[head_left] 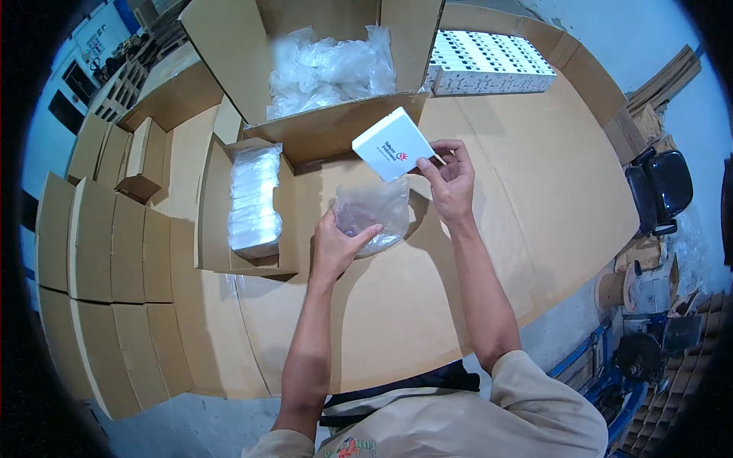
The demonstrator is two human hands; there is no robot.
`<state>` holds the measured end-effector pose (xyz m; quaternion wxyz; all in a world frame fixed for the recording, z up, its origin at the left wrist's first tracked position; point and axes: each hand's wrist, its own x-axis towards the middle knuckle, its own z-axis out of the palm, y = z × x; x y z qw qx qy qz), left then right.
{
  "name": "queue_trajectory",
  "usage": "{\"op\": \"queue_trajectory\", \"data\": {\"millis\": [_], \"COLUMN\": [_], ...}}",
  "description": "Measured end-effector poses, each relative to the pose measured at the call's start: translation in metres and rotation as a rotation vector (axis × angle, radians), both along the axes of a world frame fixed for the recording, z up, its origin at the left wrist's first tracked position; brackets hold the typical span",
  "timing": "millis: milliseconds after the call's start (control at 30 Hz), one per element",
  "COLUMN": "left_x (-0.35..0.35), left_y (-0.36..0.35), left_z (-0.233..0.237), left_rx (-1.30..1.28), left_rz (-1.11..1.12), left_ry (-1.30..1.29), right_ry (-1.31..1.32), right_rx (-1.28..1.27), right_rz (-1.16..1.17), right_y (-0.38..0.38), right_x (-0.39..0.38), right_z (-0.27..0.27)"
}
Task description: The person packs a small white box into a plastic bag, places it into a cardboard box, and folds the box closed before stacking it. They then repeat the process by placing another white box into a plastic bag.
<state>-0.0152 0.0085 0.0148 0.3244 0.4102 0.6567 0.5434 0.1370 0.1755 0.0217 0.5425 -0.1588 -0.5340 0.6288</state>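
Observation:
My right hand (452, 179) grips a small flat white box (393, 145) by its right corner; dark lettering and a red logo show on its face. Below it, my left hand (340, 243) holds a clear plastic bag (374, 214), thumb on the near side and fingers partly hidden behind the film. The box is tilted above the bag's upper edge. To the left, an open cardboard tray (289, 252) contains a row of plastic-wrapped white packs (254, 200).
Behind the tray stands a large open carton (343, 114) full of clear plastic bags (332, 69). White boxes (489, 65) lie in a block at the back right. Stacked brown cartons (99, 252) line the left side. A black chair (660, 191) stands beyond the cardboard-covered table (550, 206).

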Motion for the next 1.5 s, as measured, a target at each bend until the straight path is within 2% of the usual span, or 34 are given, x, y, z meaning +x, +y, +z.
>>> {"op": "queue_trajectory", "data": {"millis": [467, 767, 1033, 1133, 1333, 1500], "left_x": [-0.001, -0.003, 0.002, -0.001, -0.003, -0.001], "left_y": [0.001, 0.001, 0.001, 0.001, 0.005, 0.006], "left_z": [-0.007, -0.009, -0.003, -0.001, -0.018, -0.018], "left_rx": [0.001, 0.018, 0.066, 0.036, 0.168, 0.170], "left_rz": [0.082, 0.069, 0.110, 0.065, 0.076, 0.139], "left_ry": [0.065, 0.039, 0.029, -0.012, -0.257, -0.263], "right_ry": [-0.165, -0.157, -0.266, -0.319, -0.366, -0.463], "right_rx": [0.067, 0.054, 0.084, 0.066, 0.095, 0.089], "right_rz": [0.117, 0.081, 0.135, 0.146, 0.155, 0.181], "right_y": [0.002, 0.004, -0.002, -0.002, -0.003, -0.005], "right_x": [0.012, 0.012, 0.010, 0.009, 0.010, 0.011], "right_z": [-0.003, -0.004, 0.000, 0.000, 0.000, -0.001]}}
